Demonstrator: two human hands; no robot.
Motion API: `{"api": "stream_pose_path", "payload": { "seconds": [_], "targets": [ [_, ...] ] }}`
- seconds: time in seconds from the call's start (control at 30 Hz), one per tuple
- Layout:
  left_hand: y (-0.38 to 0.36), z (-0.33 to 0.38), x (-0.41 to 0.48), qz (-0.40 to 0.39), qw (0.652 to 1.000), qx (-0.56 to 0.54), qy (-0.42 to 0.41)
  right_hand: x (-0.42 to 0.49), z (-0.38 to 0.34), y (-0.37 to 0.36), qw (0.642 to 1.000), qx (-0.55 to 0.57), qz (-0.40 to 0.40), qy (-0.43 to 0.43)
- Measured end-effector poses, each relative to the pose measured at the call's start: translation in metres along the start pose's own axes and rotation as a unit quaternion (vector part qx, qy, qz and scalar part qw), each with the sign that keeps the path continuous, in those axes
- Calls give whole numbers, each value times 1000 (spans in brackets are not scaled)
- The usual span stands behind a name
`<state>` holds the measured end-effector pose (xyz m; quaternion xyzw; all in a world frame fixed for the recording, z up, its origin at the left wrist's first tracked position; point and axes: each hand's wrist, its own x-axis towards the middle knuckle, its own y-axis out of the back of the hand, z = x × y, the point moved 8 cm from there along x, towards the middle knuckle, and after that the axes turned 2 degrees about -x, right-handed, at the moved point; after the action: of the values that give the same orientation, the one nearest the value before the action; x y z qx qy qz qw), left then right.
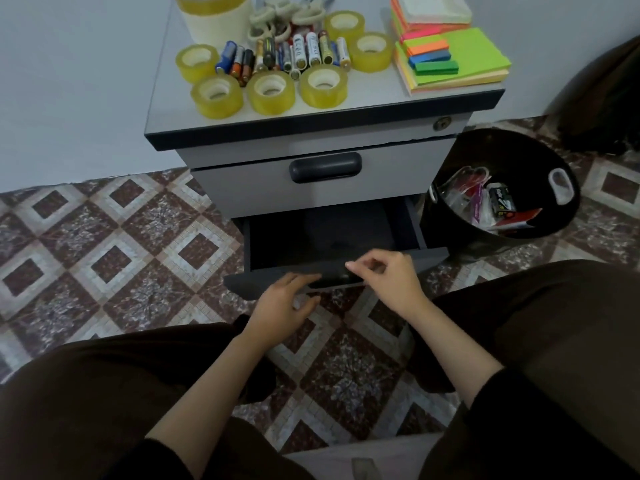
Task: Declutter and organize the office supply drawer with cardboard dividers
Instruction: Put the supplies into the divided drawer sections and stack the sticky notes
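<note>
Bottom drawer of the cabinet is pulled out and looks bare inside: dark, no supplies or dividers visible.

- **Sorted:** everything sits on the cabinet top. Tape rolls are along the front, batteries in a row behind them, scissors at the back, and sticky notes on the top's right end.
- **Discarded:** the bin just right of the cabinet holds wrappers and packaging.
- **Hands:** left hand is in front of the cabinet with its fingertips at the drawer handle; can't tell if they hook it. Right hand is over the drawer front, fingers loosely curled, nothing seen in it.

Judgement: emptying, sorting and discarding look done. Still left are fitting the cardboard dividers, none of which are in view, and putting the supplies back by compartment. Roughly halfway.
</note>
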<state>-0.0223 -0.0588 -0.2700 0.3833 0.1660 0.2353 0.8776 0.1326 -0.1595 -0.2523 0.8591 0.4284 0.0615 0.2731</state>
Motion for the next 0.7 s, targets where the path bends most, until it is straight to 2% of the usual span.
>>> {"api": "stream_pose_path", "payload": {
  "seconds": [0.1,0.17,0.23,0.37,0.47,0.7],
  "targets": [
    [-22,-25,-9,-71,980,-116,148,-15,29,-25,987,90,-52,-120],
    [-37,-31,-13,-115,965,-123,200,-25,46,-42,964,126,-96,-214],
    [-45,-31,-12,-113,955,-154,225,-28,55,-52,946,125,-136,-265],
    [-52,-32,0,-51,911,-295,284,-22,67,-58,930,129,-163,-303],
    [-58,-37,6,-26,875,-360,323,-13,71,-59,931,125,-162,-301],
    [-54,-40,27,-29,890,-330,312,10,75,-61,945,129,-125,-272]
  ]
}}
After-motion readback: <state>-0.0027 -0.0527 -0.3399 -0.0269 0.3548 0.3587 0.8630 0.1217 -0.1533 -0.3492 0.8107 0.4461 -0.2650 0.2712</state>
